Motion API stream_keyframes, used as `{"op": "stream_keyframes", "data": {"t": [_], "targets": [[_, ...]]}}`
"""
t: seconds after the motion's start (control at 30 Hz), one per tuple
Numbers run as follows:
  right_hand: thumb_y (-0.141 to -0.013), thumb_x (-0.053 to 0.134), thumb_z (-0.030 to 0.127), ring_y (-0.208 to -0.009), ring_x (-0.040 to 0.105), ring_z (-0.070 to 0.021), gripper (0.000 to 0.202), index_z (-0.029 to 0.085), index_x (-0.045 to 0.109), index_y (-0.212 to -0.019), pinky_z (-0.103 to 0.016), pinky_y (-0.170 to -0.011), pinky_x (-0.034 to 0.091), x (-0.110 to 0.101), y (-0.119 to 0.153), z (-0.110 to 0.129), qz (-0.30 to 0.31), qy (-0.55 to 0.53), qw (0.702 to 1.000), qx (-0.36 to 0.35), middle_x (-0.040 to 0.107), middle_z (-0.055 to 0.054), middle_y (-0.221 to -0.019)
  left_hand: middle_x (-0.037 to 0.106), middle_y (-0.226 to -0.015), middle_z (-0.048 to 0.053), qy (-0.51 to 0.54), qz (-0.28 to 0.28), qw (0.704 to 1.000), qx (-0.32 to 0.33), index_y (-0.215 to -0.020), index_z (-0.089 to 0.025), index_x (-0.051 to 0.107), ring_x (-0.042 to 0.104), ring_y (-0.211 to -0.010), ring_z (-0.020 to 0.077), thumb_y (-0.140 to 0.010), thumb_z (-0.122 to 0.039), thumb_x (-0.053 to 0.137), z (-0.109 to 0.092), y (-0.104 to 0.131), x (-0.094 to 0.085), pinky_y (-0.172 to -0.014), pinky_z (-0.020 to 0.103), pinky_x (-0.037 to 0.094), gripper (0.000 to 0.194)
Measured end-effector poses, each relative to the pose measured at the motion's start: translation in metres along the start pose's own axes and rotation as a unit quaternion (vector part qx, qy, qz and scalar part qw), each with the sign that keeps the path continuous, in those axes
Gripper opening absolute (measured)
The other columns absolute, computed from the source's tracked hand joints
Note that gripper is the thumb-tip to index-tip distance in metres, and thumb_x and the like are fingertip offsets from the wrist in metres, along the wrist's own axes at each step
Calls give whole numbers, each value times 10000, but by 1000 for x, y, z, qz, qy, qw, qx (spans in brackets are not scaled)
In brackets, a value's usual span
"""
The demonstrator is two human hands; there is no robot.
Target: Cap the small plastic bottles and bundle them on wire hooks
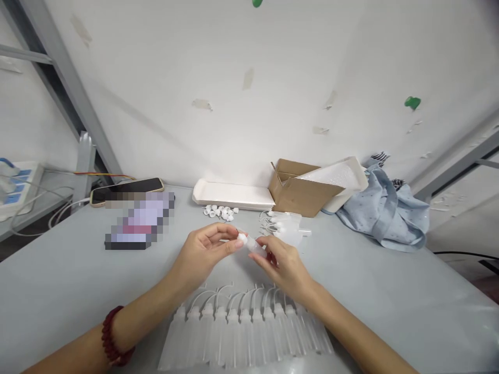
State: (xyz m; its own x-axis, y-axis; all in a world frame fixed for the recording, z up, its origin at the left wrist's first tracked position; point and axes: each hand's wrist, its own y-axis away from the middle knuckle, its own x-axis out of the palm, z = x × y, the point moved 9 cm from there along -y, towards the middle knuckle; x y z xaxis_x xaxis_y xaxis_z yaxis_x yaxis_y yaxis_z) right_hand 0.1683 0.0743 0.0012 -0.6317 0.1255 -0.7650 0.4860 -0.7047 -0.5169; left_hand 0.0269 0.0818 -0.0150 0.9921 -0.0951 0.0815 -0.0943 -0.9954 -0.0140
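Note:
Near the middle of the grey table, my left hand (212,246) pinches a white cap (242,238) at the upper left end of a small translucent bottle. The bottle (256,248) is tilted, and my right hand (283,262) has its fingers closed round the lower right end. Cap and bottle meet between the two hands. Below them lies a row of several translucent bottles (245,337) with white caps and thin curved tubes. A pile of loose white caps (221,212) sits beyond my left hand. More bottles with tubes (286,226) lie beyond my right hand.
A long white tray (234,195) and an open cardboard box (306,197) stand against the wall. At the right is a light blue cloth bag (401,221). Two phones, one dark (128,191) and one blurred (146,221), lie at the left, near a power strip (21,189) and cables.

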Motion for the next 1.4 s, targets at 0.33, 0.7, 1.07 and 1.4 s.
{"op": "stream_keyframes", "data": {"t": [0.33,0.7,1.07,1.4], "targets": [[-932,452,328,-542,514,-120,218,133,537,-980,-223,-495,412,-5,6,20,-41,9,998,-56,580,-41,-708,708,-885,11,-34,20,999,-16,-804,-203,667,638,-869,183,-709,-302,708,4,1,4,-817,291,487,143],[-906,513,261,-584,547,-133,170,119,570,-982,-245,-524,463,-11,5,26,-49,41,993,-97,638,-85,-802,587,-675,-36,-150,59,987,0,-746,-191,624,536,-633,127,-746,-368,654,-6,0,6,-652,264,458,179],[-900,521,279,-680,589,-164,214,110,622,-984,-264,-572,467,-5,2,15,-6,-27,998,-56,652,-106,-843,652,-873,6,-186,76,979,32,-848,-192,624,626,-840,175,-756,-294,642,-3,1,9,-798,310,516,139],[-887,541,288,-578,502,-122,192,147,667,-925,-240,-534,395,-2,-4,2,49,-153,985,59,612,-28,-684,653,-910,7,-218,116,968,41,-909,-199,631,607,-843,171,-812,-354,589,-6,4,15,-780,283,495,187]]}}
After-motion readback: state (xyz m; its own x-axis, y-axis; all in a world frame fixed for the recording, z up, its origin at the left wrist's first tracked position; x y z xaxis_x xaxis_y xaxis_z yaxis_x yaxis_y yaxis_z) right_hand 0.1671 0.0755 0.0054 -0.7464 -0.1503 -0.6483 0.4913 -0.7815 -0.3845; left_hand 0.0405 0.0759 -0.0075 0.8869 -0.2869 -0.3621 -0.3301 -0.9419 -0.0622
